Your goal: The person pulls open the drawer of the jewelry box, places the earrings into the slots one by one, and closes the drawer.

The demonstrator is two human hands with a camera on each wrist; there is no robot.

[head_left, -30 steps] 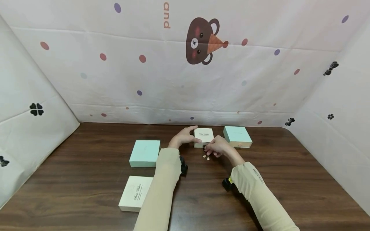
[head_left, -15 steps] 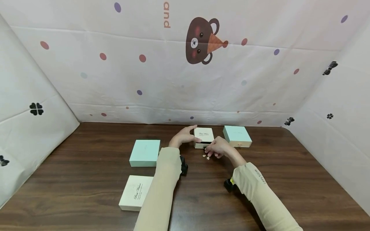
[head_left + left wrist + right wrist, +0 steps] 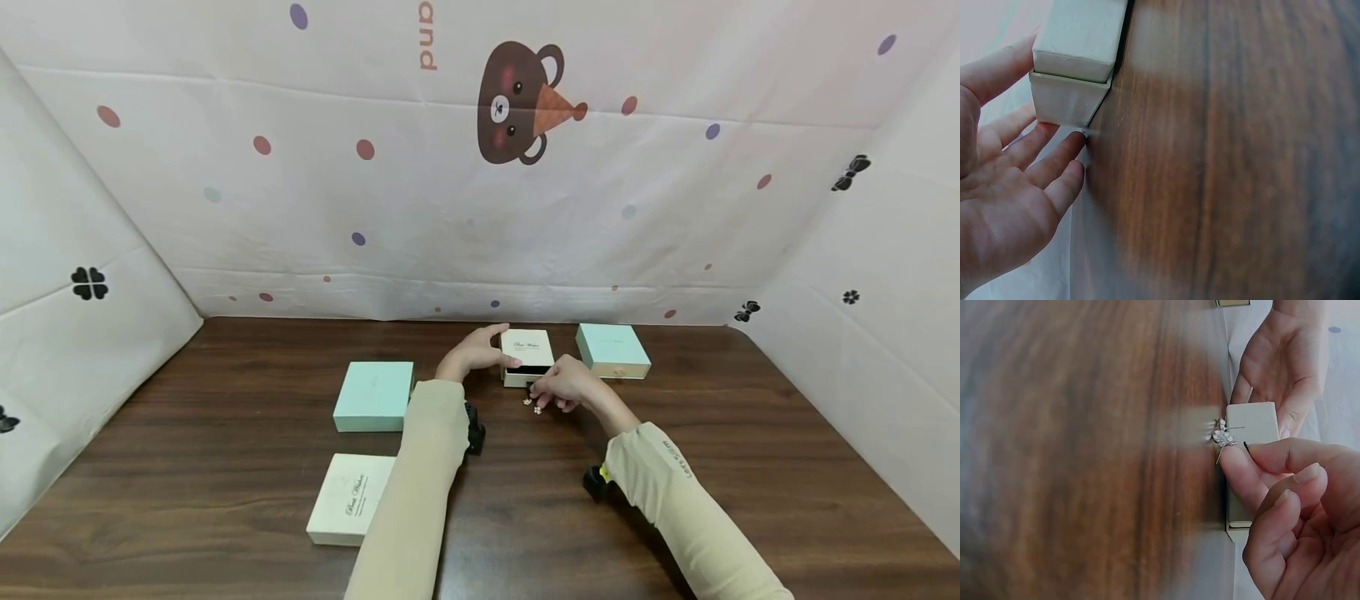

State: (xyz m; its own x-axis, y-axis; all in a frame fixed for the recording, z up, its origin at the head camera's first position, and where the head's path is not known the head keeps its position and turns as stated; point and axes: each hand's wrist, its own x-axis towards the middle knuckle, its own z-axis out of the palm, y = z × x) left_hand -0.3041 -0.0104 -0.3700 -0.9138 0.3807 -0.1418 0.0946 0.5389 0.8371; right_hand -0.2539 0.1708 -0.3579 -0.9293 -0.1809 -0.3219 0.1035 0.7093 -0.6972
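A small white drawer box (image 3: 527, 347) with printed script on its lid stands near the back of the table. My left hand (image 3: 480, 354) grips it from the left, thumb and fingers on opposite sides; the left wrist view shows the box corner (image 3: 1072, 69) between them. At the front, my right hand (image 3: 566, 383) pinches a short black pull ribbon (image 3: 1246, 445). The drawer stands partly out, with a dark strip (image 3: 528, 369) of its inside showing. Two small flower-shaped earrings (image 3: 532, 406) lie on the table just below the right fingertips.
To the right is a mint box (image 3: 613, 350) with a pale front. Left of the left arm lie another mint box (image 3: 373, 396) and a larger white box (image 3: 351, 500), partly covered by the sleeve. A printed cloth (image 3: 420, 208) rises behind the table (image 3: 247, 467).
The drawer has slid a little toward me out of the white box, and a dark gap has appeared behind its front. The right hand keeps its pinch; the left hand holds still.
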